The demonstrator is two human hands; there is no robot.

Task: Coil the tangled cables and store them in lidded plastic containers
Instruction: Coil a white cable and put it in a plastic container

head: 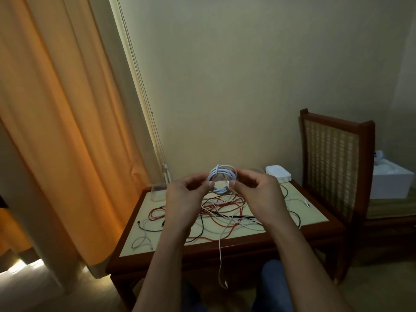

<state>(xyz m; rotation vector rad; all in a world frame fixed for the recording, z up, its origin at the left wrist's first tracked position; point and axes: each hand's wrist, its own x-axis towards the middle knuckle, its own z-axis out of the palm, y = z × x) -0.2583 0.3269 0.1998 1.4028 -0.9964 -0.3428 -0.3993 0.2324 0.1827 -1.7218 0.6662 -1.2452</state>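
A white cable wound into a small coil [222,175] is held up above the table between both hands. My left hand [186,197] pinches the coil's left side. My right hand [258,192] pinches its right side near the white plug end. Below them a tangle of red, white and black cables [220,212] is spread over the small table [315,212]. One white cable [220,255] hangs over the table's front edge. A clear plastic container [157,193] stands at the table's far left corner. A stack of white lids [278,173] sits at the far right corner.
An orange curtain [56,131] hangs to the left of the table. A wooden chair with a woven back [331,163] stands at the right, close to the table. A white box [391,181] lies behind the chair. My knees in blue trousers [276,287] are below the table's front edge.
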